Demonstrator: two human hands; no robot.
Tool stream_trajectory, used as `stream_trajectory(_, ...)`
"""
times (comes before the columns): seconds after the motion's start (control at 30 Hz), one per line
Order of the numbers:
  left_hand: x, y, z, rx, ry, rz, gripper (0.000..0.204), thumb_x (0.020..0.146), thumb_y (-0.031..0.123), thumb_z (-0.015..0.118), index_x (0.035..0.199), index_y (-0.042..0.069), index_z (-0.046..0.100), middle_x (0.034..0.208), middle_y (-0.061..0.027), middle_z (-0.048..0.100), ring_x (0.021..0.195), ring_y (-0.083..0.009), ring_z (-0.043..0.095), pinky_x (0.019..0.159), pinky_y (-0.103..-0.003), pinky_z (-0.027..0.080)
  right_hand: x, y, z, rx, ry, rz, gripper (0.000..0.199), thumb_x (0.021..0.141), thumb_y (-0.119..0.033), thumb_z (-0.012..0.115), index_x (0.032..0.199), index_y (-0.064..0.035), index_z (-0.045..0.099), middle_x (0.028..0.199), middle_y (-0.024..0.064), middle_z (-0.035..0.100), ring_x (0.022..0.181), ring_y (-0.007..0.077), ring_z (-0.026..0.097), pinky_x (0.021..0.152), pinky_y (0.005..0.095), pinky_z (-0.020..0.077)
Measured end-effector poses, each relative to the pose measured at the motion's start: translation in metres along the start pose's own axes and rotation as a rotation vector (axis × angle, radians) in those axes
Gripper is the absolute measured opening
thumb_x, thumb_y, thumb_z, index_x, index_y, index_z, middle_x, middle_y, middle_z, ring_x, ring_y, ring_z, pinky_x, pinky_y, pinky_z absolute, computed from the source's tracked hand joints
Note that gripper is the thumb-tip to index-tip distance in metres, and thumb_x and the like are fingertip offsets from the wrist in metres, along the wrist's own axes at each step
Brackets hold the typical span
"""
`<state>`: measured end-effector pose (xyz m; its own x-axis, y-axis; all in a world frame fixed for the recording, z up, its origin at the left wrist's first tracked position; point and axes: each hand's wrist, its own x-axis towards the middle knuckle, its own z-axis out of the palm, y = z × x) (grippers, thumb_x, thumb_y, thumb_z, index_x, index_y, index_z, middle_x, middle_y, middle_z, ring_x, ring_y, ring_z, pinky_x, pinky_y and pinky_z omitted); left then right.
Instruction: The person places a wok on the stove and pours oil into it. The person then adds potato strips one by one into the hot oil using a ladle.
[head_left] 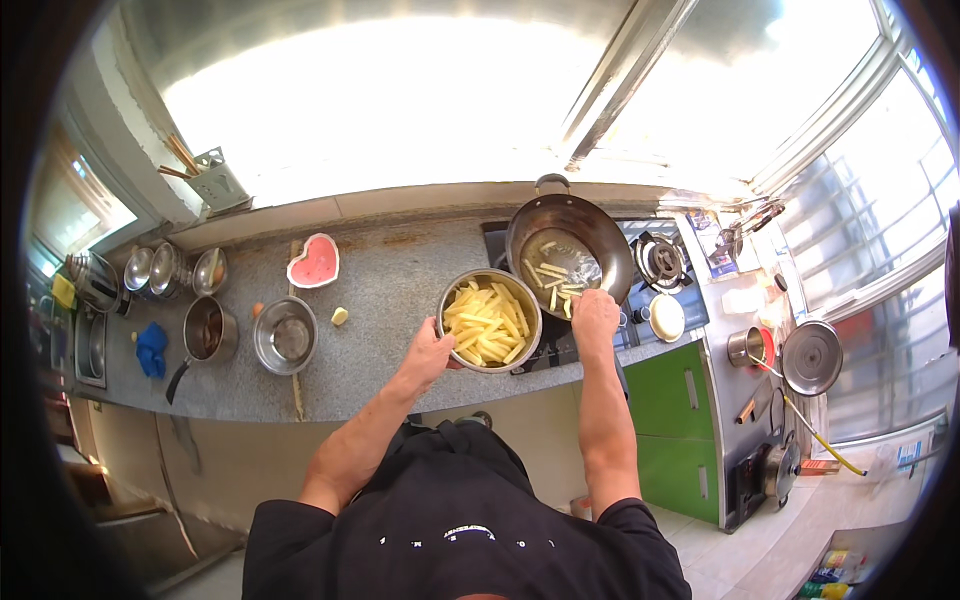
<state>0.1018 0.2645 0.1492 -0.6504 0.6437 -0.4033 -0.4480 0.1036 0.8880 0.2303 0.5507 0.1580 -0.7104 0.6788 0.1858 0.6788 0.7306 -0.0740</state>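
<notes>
My left hand (428,350) grips the rim and side of a metal bowl (446,295) heaped with pale yellow potato strips (488,322). The bowl is held over the counter's front edge, just left of a dark wok (590,225). Inside the wok, several potato strips (551,270) lie in clear liquid with some bubbles. My right hand (597,314) is at the wok's near rim, its fingers closed and pointing inward. Potato strips show right at those fingertips; the palm side is hidden.
Under the wok is a gas hob, with a bare burner (662,260) and a pale round lid-like thing (667,317) to the right. Leftward on the counter are a heart-shaped dish (314,262), an empty metal bowl (285,336), a saucepan (210,329) and a blue cloth (151,350).
</notes>
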Motion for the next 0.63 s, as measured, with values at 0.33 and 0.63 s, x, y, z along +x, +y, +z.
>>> stream_trajectory(0.33,0.001,0.006,0.009,0.025,-0.025,0.019,0.041,0.092,0.006,0.048,0.131,-0.007,0.039,0.11,-0.0172,0.061,0.084,-0.0195,0.07,0.061,-0.03,0.062,-0.024,-0.036,-0.033,0.451,0.31,0.003,0.021,0.093,-0.018,0.059,0.085,-0.0011,0.07,0.086,0.018,0.068,0.081,0.0376,0.067,0.073,0.0449,0.0527)
stream_trajectory(0.63,0.01,-0.002,0.019,0.064,-0.09,0.016,0.045,0.093,0.007,0.05,0.134,-0.005,0.037,0.114,-0.018,0.06,0.085,-0.0218,0.07,0.061,-0.031,0.062,-0.051,-0.08,-0.046,0.636,0.003,-0.299,0.016,0.086,-0.015,0.071,0.097,-0.0042,0.075,0.096,0.0134,0.07,0.093,0.0305,0.067,0.083,0.0374,0.0526)
